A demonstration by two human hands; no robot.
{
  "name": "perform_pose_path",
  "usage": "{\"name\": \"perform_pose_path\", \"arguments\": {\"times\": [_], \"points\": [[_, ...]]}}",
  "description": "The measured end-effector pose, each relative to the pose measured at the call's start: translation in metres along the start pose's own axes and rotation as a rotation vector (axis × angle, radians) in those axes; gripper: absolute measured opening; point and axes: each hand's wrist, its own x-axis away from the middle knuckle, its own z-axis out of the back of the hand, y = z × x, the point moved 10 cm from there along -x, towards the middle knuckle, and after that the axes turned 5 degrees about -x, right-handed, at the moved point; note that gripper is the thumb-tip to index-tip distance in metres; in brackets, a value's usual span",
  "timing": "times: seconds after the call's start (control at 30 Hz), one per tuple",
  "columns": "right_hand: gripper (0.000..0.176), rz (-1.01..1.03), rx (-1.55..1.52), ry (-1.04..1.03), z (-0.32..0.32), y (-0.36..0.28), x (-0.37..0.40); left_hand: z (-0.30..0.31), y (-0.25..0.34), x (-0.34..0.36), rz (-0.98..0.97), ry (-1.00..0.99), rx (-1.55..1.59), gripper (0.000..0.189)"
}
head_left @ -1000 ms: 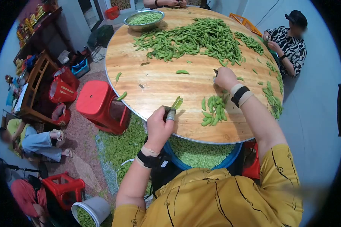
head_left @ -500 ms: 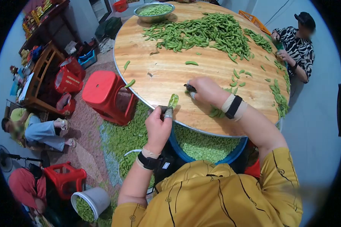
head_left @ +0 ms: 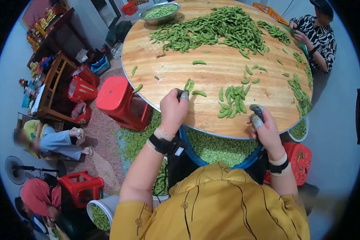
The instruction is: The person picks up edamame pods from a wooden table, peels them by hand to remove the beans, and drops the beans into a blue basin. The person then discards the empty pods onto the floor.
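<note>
My left hand (head_left: 174,110) is closed at the near edge of the round wooden table (head_left: 176,72), pinching a glossy green bean pod (head_left: 189,85) upright between covered fingertips. Just right of it lies a single bean pod (head_left: 199,93). Over the table's near right edge is my right hand (head_left: 267,130), its fingers curled in and dark and grey coverings on the fingertips; I cannot tell what they hold. A small group of pods (head_left: 234,100) lies between my hands. Below the table edge, a blue tub (head_left: 184,138) holds pale shelled beans (head_left: 224,146).
A large heap of pods (head_left: 220,30) and a metal bowl (head_left: 159,14) of beans occupy the far side. A person (head_left: 318,34) works at the right. Red stools (head_left: 115,94) and a white bucket (head_left: 108,206) of green pods stand on the floor; two people sit at left.
My right hand has moved right and toward me, away from the pods, now uncovered. My left hand has moved up and slightly right over the table with the bean pod.
</note>
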Motion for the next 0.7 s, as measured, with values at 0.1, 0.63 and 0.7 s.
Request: {"name": "perform_pose_path", "arguments": {"times": [0.1, 0.63, 0.7], "points": [[0.03, 0.046, 0.0, 0.095, 0.03, 0.007, 0.008, -0.011, 0.005, -0.011, 0.024, -0.043, -0.064, 0.02], [0.027, 0.026, -0.058, 0.175, 0.076, 0.023, 0.01, -0.047, 0.027, -0.056, 0.022, -0.298, -0.506, 0.033], [0.028, 0.013, -0.049, 0.209, 0.082, 0.026, 0.01, -0.046, 0.038, -0.06, -0.019, -0.267, -0.508, 0.032]]}}
